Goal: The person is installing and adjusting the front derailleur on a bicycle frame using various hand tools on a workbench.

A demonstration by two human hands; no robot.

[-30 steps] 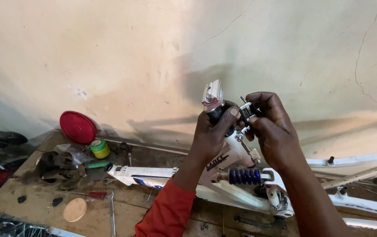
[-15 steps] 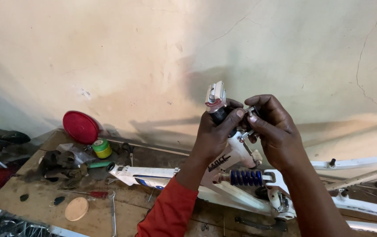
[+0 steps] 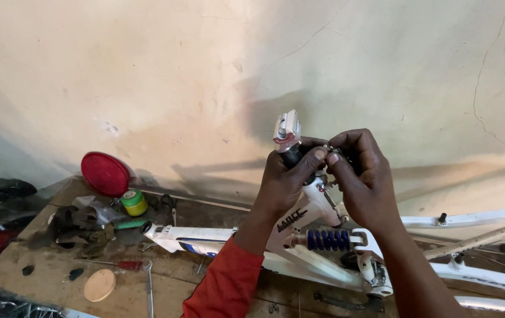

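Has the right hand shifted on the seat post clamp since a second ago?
No, hardly: the right hand sits at the same spot beside the seat post, above the blue spring, its fingertips pinching there as before.

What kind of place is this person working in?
Most likely a small bicycle repair workshop. A white bicycle frame with a blue spring shock lies on a worn wooden workbench, with a screwdriver and a red reflector beside a rough plaster wall.

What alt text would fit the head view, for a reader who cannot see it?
Two hands work at the top of a white bicycle frame on a wooden workbench: the left hand grips a black seat post, the right hand pinches a small part beside it. A red round reflector leans against the wall.
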